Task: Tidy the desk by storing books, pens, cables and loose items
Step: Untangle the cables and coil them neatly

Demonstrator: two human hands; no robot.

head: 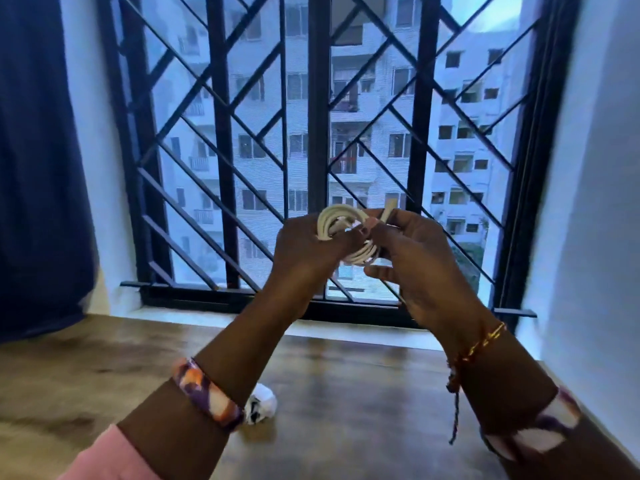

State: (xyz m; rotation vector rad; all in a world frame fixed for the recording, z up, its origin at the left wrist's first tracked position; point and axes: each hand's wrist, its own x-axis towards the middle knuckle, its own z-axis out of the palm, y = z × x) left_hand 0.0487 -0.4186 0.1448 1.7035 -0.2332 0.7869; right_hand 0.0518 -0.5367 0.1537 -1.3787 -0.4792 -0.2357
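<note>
A person's two forearms reach forward and upward from the bottom of the view, hands meeting in front of a window (311,133) with black diagonal bars. Between the hands is a white cable (337,225), wound into a small bundle of loops and held in the air in front of the window's lower middle, well above the desk (346,375).

The left hand (304,247) has its fingers curled around the left side of the coil, gripping it. The right hand (412,254) pinches the cable's free end near the top right of the coil, with a short flat tip sticking up above the fingers; its lower fingers look loosely bent beneath the bundle, though motion blur makes their exact contact hard to judge.

The brown wooden desk runs below the window sill. On it, below the window and just behind the left wrist, lies a small crumpled white item with dark marks (261,407); what it is cannot be told. A dark blue curtain (41,168) hangs to the left of the window, and a pale wall (595,202) stands to its right. Apartment buildings show through the bars.

The cable appears nearly fully coiled, so this step seems close to finished: likely only the loose end remains to be tucked or wrapped. The bundle has not yet been put away, and the crumpled item remains on the desk. No books or pens are in view, so their status cannot be judged.
</note>
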